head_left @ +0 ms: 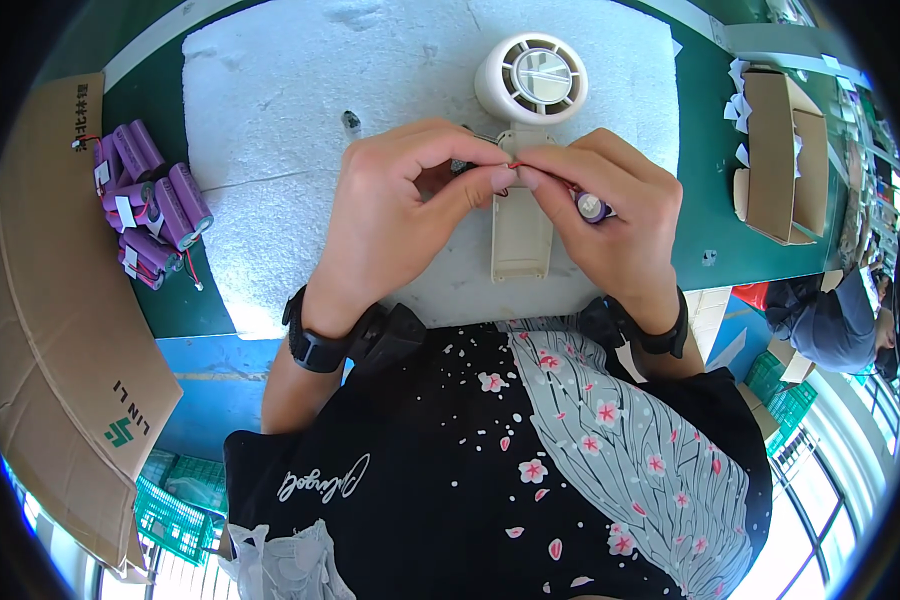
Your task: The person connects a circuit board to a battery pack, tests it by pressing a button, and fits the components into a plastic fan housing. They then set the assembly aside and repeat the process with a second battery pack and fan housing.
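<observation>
A cream handheld fan lies on the white foam sheet, its round head [495,85] at the far side and its long handle shell [522,245] pointing toward me. Over the top of that handle both my hands meet. Thumb and forefinger of my left hand [385,205] pinch the end of a thin red wire [515,166]. Opposite, my right hand [625,205] pinches the same wiring between thumb and forefinger. A purple cylindrical battery [591,206] is tucked under the right hand's curled fingers, mostly hidden. The exact joint at my fingertips is too small to make out.
Several purple batteries with wires [155,200] are heaped left of the foam sheet [260,120], beside a large cardboard box [70,330]. An opened small carton [770,155] stands at the right on the green table [705,205]. Another person [840,320] sits farther right.
</observation>
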The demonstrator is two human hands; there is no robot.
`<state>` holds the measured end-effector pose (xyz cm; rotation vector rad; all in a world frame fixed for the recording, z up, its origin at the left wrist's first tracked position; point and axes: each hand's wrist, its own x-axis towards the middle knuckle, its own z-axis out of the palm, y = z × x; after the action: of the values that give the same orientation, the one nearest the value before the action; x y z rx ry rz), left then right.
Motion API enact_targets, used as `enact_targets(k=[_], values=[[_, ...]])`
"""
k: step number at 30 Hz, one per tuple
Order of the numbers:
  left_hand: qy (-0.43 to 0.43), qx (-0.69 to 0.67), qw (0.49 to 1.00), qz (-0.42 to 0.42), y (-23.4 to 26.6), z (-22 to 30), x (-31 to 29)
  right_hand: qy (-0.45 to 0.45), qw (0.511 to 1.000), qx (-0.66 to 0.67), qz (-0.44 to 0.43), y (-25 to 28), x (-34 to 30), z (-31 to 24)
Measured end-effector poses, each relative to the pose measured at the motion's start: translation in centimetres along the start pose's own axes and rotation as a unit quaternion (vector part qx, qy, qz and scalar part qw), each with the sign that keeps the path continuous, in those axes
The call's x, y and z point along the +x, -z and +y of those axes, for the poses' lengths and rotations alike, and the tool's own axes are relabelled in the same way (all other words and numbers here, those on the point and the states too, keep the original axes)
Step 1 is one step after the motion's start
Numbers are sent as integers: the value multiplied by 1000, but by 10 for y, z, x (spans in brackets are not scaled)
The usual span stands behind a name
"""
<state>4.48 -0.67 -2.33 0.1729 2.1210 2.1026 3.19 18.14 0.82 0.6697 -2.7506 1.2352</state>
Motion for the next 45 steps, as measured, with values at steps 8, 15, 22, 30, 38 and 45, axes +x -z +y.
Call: enact_targets(k=[8, 15, 22, 30, 38, 45], values=[[34, -28, 999, -28, 4, 0, -1, 70, 997, -14, -35, 0, -1, 7], [76, -119, 985, -100, 14, 3, -2, 25, 995, 76, -61, 0, -3, 9], [120, -120, 981, -93, 16, 7, -1, 17, 994, 86, -70, -4, -2, 10], [83, -134, 985, -63, 14, 0, -2, -2, 994, 85, -67, -4, -2, 9], [82, -111, 989, -46, 12, 3, -2, 58, 997, 26, -51, -5, -4, 9], [53, -70, 995, -45, 10, 2, -2, 67, 994, 44, -79, -1, -2, 7]])
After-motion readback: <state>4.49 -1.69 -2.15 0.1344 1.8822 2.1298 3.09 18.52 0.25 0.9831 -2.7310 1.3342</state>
